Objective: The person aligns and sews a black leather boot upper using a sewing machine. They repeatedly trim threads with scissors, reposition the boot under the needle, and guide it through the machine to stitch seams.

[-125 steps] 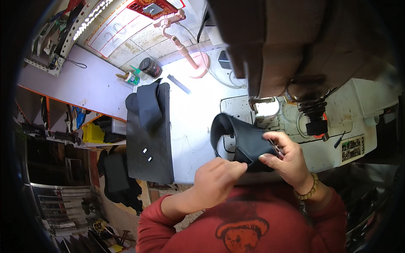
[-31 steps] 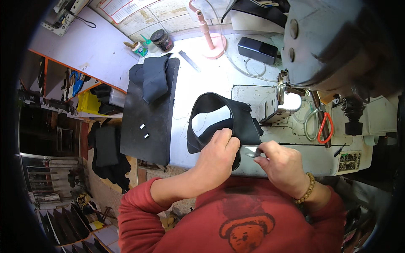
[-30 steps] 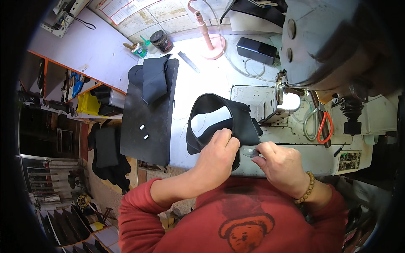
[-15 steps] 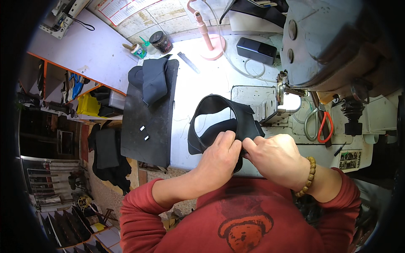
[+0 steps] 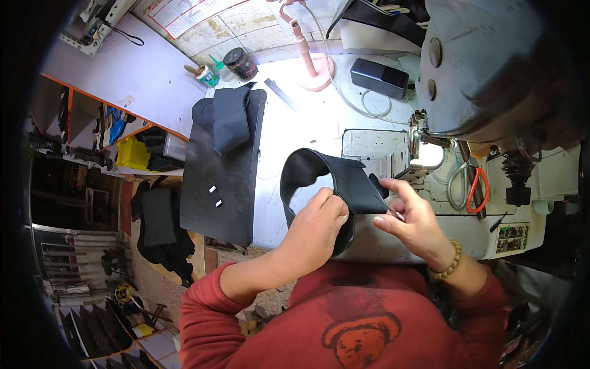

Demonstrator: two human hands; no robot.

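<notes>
A black curved fabric piece (image 5: 332,178), bent into a loop, lies on the white table (image 5: 301,132) just left of the sewing machine's needle plate (image 5: 375,154). My left hand (image 5: 316,224) pinches its near edge from the left. My right hand (image 5: 412,215) pinches the piece's right end with thumb and fingertips, close to the machine's lit needle area (image 5: 424,154). A beaded bracelet sits on my right wrist.
A large grey sewing machine head (image 5: 491,67) fills the upper right. A stack of black pieces (image 5: 221,166) lies at the table's left, with folded black cloth (image 5: 224,117) on top. A pink lamp base (image 5: 313,67), a black box (image 5: 378,77), a dark jar (image 5: 239,61) and red-handled scissors (image 5: 476,187) stand around.
My right hand has opened away from my left and now pinches the fabric's right end nearer the needle. The loop has flattened somewhat toward the machine.
</notes>
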